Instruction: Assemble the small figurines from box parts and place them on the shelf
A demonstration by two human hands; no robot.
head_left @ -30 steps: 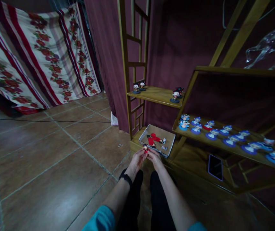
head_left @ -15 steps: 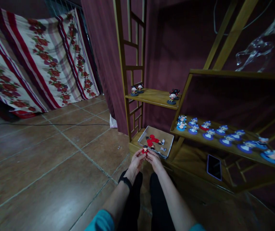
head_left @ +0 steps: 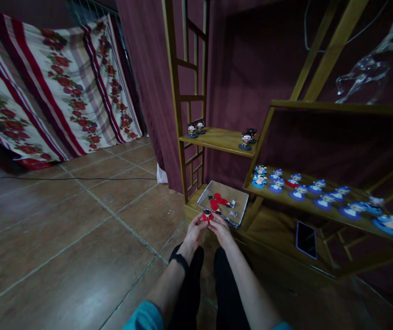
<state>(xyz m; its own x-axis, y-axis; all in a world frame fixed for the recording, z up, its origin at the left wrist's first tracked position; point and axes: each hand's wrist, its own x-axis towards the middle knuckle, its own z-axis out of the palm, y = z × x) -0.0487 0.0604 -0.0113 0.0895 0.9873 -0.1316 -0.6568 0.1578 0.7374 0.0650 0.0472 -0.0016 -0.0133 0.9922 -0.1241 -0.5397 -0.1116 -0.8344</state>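
Between my two hands is a small red figurine (head_left: 207, 216) with a dark top, held upright just in front of a shallow box. My left hand (head_left: 196, 229) grips it from the left side, its fingers closed on the red part. From the right, my right hand (head_left: 219, 227) has its fingertips closed on the same figurine. The box (head_left: 243, 208) lies on the low wooden ledge and holds several red figurines (head_left: 218, 200) lying down, plus small grey-white pieces (head_left: 233, 213).
Black-haired figurines (head_left: 245, 141) stand on the small shelf (head_left: 222, 137) above the box. Several blue-white figurines (head_left: 298, 191) line the right shelf. A phone (head_left: 305, 239) lies on the lower board. A clear deer ornament (head_left: 364, 73) stands at top right. A cable (head_left: 79, 178) crosses the tiled floor.
The figurine in my hands has tilted slightly, so its dark top shows more and its face less. Both hands stay in nearly the same place.
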